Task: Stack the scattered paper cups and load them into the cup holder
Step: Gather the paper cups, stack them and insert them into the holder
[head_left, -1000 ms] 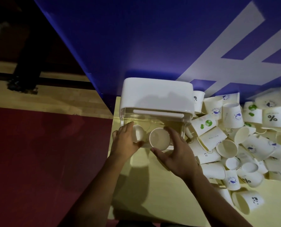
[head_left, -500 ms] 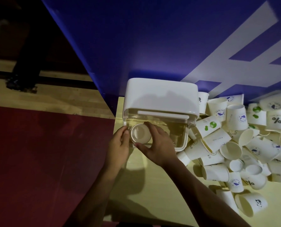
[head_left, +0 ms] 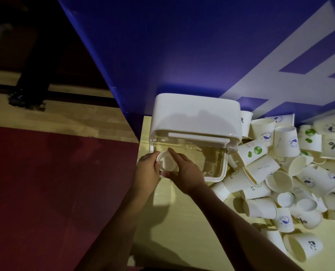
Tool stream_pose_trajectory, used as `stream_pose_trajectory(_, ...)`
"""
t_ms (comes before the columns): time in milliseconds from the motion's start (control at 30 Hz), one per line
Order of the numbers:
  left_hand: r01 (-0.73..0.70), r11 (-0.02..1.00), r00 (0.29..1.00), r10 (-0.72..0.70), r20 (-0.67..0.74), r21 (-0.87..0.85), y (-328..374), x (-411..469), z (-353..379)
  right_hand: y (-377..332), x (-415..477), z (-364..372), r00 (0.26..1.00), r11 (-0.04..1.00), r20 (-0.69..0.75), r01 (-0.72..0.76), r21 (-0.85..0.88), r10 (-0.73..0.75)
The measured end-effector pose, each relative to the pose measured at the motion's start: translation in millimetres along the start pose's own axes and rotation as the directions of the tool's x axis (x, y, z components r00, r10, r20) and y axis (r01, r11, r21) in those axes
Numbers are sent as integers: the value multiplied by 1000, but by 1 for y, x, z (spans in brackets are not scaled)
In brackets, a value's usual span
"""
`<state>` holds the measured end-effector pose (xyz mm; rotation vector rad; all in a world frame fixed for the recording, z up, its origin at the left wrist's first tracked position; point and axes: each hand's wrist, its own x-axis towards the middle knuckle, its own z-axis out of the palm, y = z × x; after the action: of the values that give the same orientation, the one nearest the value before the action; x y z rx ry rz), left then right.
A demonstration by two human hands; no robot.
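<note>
Both hands meet at the left end of the clear cup holder [head_left: 194,145]. The left hand [head_left: 146,171] and right hand [head_left: 184,173] close their grip around one white paper cup [head_left: 166,163], mouth up. Scattered paper cups [head_left: 291,173] crowd the yellow surface [head_left: 182,231] at right.

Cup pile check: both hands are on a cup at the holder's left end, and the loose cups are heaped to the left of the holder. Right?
Not quite. The head view shows both hands, left and right, on the cup at the left end of the cup holder, but the loose cups are heaped to its right, not its left.
</note>
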<state>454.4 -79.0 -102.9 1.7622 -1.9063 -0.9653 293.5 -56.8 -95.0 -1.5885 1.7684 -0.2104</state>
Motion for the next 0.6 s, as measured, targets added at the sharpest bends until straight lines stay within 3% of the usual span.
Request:
stream_pose_trajectory(233,27,1000,999,-27,39,-5,-3,-1,3,-2,-2,1,1000,1000,-4,19,-1,-19)
stream_pose_trajectory(333,45,995,998,-49,-50,-90,11,-12,-4,-1,-23,-9,996,999,-89,34,42,-30)
stream_pose_trajectory(433,-30,996,988,17,-152,-83,30,-37,-3,18,-73,-21,983,995,-186,29,97,-11)
stream_pose_trajectory(500,-96,993,989,87,-116,-73,50,-59,6,40,-115,-25,968,991,-252,18,133,17)
stream_pose_trajectory(600,-211,976,975,214,63,-49,94,-93,41,83,-184,-31,936,968,-321,-67,240,144)
